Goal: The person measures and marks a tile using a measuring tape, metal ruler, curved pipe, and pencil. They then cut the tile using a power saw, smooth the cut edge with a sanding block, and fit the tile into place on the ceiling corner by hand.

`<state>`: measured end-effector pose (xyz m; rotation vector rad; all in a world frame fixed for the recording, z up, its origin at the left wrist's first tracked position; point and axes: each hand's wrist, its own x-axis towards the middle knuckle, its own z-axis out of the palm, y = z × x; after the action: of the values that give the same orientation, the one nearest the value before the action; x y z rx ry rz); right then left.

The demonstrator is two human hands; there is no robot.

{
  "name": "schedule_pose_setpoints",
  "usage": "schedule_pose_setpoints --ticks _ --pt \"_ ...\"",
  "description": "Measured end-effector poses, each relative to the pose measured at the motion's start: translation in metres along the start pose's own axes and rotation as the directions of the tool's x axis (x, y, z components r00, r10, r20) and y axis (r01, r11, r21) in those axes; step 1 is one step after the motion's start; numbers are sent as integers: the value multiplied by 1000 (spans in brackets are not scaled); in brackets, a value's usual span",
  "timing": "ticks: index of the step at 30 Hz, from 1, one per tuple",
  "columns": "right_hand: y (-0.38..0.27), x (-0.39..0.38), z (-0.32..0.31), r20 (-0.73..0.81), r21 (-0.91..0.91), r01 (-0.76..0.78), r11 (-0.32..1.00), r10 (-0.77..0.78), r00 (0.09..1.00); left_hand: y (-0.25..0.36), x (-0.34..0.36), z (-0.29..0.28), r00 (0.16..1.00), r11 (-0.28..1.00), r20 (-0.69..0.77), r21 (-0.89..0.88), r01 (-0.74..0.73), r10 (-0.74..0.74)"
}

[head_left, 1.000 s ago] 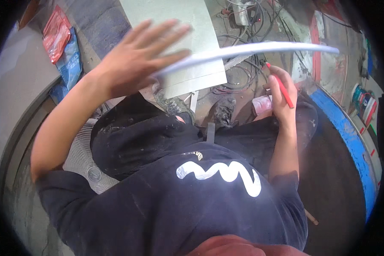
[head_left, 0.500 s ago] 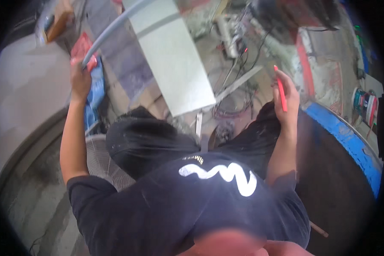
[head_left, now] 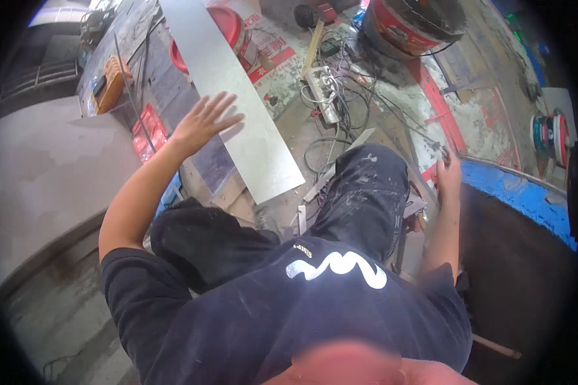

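My left hand (head_left: 207, 126) is open, fingers spread, over the left edge of a long pale board (head_left: 253, 138); whether it touches the board cannot be told. To its left a thin dark rod (head_left: 133, 90) slants across a red plastic bag (head_left: 150, 130). My right hand (head_left: 449, 172) is low at the right, beside a blue-coated edge (head_left: 517, 197). Its fingers are curled, and what they hold, if anything, cannot be made out. Just beyond it a short, slim red piece (head_left: 438, 117) crosses a red strip on the floor.
A white power strip (head_left: 322, 96) lies among tangled cables ahead. A dirty red bucket (head_left: 401, 32) stands at the far right, and a red lid (head_left: 228, 24) shows behind the board. An orange-brown block (head_left: 112, 83) is at the far left. A sander-like tool (head_left: 550, 140) sits at the right.
My left hand has let go of the long grey piece it held and moved right, over the board. My right hand has moved lower and outward; the red pencil is no longer plainly in it.
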<state>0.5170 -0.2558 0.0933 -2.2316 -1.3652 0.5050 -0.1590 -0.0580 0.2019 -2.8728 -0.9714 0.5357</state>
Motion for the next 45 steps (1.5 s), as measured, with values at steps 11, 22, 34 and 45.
schedule_pose_setpoints --ticks 11,22,34,45 --pt "193 -197 15 -128 -293 -766 572 770 625 -8 86 -25 821 872 360 42 -488 442" --pt "81 -212 92 430 852 -458 -254 839 334 -8 138 -43 878 908 244 -36 -417 412" --pt "-51 -161 -49 151 988 -120 -96 756 637 -102 182 39 988 904 -61 -398 -156 143" --pt "-316 -180 -136 -302 953 184 242 681 667 -191 189 69 883 907 -243 -240 346 -401"
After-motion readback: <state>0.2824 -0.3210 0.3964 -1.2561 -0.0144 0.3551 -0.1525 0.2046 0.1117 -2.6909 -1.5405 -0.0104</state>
